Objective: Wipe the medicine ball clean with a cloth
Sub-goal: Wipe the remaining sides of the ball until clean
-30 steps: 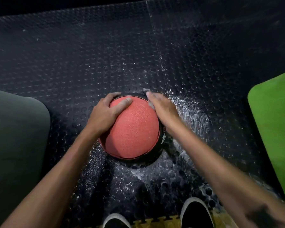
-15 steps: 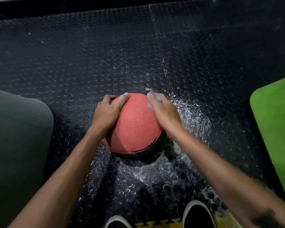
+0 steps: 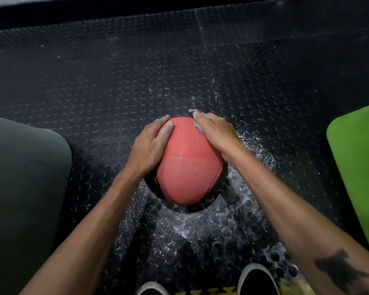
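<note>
Your left hand (image 3: pixel 150 146) lies flat, fingers spread, on the left side of the round red-and-black textured medicine ball (image 3: pixel 188 165), which sits on the black studded rubber floor (image 3: pixel 115 81). Your right hand (image 3: pixel 216 133) presses a small grey cloth (image 3: pixel 197 124) against the ball's upper right, fingers extended over it.

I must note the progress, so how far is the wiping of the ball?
Done: cannot tell; no wiped patch stands out. In hand: the left hand steadies the ball while the right hand presses the cloth on its upper right. Left: the near red face and the black parts low down.
</note>
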